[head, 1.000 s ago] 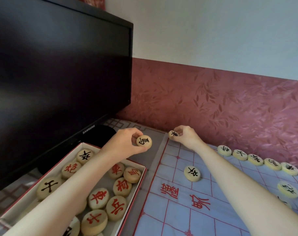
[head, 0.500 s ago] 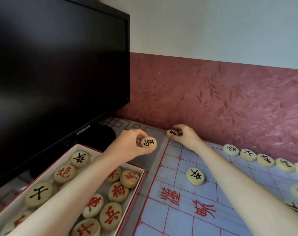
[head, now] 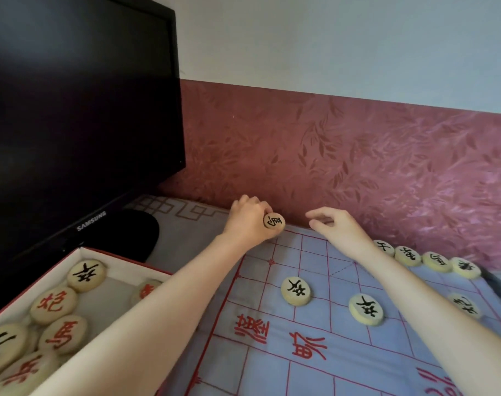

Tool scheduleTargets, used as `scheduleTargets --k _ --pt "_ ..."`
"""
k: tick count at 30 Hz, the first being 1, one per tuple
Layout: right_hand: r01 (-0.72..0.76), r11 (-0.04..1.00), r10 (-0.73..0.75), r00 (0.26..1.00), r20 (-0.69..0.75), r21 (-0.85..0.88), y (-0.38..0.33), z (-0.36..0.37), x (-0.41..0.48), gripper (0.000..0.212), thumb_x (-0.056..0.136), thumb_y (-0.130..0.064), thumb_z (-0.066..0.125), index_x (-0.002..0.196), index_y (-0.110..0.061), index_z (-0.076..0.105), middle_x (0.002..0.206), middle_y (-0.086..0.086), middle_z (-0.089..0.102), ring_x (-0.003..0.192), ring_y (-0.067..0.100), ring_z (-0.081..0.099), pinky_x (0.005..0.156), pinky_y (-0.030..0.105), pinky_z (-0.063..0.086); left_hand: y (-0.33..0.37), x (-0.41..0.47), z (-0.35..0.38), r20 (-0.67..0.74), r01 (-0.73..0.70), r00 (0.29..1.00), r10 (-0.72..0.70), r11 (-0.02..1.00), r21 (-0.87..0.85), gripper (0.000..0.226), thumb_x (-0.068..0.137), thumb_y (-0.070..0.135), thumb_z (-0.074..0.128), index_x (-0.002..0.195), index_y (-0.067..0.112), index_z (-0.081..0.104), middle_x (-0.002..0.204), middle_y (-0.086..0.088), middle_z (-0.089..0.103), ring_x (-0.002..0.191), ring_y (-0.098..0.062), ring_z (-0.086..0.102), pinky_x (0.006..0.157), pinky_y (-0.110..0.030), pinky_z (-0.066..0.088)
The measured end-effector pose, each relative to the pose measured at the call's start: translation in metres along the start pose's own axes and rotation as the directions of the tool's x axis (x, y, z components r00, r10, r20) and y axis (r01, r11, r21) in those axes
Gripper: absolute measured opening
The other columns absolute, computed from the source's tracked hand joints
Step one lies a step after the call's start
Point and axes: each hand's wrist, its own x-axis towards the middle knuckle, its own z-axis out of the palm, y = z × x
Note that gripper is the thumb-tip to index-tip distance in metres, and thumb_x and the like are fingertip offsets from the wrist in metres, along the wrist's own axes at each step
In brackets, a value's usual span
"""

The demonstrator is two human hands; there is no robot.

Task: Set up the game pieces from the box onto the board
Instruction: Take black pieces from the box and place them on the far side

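Cream-coloured discs (head: 53, 304) marked in red and black lie crowded in the box (head: 120, 265), a red-edged tray with a pale lining at the near left of the worktop (head: 180, 227). The left grip (head: 252, 221) reaches over the far left corner of the board (head: 300, 378), a blue cloth ruled in red, and clasps the held piece (head: 274, 221) between thumb and fingers, its black character facing the camera; whether it touches the cloth cannot be told. Just to its right, the right grip (head: 341, 230) hangs released above the board's far edge, fingers loosely curled with nothing in them. Two black-marked pieces (head: 296, 290) lie flat on the board between the forearms, near each other but apart. A row of four pieces (head: 408, 255) lines the far edge beyond the right wrist, and a lone piece (head: 465, 305) sits closer in on the right. A black monitor (head: 72, 124) stands behind the box, against a maroon leaf-patterned wall (head: 358, 167).
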Motion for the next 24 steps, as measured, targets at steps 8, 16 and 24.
scheduleTargets --k 8,16,24 --pt "-0.005 1.0 0.005 1.0 0.025 0.002 0.014 -0.008 -0.016 0.022 0.091 -0.019 0.058 0.11 -0.021 0.067 0.111 -0.007 0.066 0.109 0.009 0.057 0.095 0.022 0.038 0.004 0.02 0.024 0.012 0.016 1.0 -0.017 0.997 0.074 0.051 0.075 0.057 0.061 0.113 0.022 0.062 0.115 -0.002 0.053 0.112 -0.024 0.035 0.094 -0.033 0.027" --pt "-0.002 0.998 0.004 0.999 0.042 -0.058 0.019 -0.005 -0.025 0.019 0.091 -0.027 0.057 0.107 -0.034 0.064 0.112 -0.01 0.063 0.109 0.008 0.056 0.102 0.041 0.042 0.001 0.014 0.032 0.049 0.016 0.999 -0.02 0.997 0.081 0.061 0.078 0.06 0.056 0.127 0.023 0.054 0.122 -0.003 0.046 0.116 -0.024 0.031 0.097 -0.031 0.024" --pt "0.022 0.998 -0.019 0.998 0.06 -0.055 -0.003 -0.003 -0.037 0.022 0.093 -0.021 0.055 0.112 -0.026 0.064 0.111 -0.01 0.059 0.118 0.004 0.047 0.098 0.023 0.032 0.007 0.006 0.008 -0.08 0.007 0.997 -0.008 1.0 -0.021 0.04 0.084 0.042 0.06 0.119 0.023 0.059 0.117 -0.002 0.051 0.116 -0.023 0.033 0.095 -0.03 0.025"
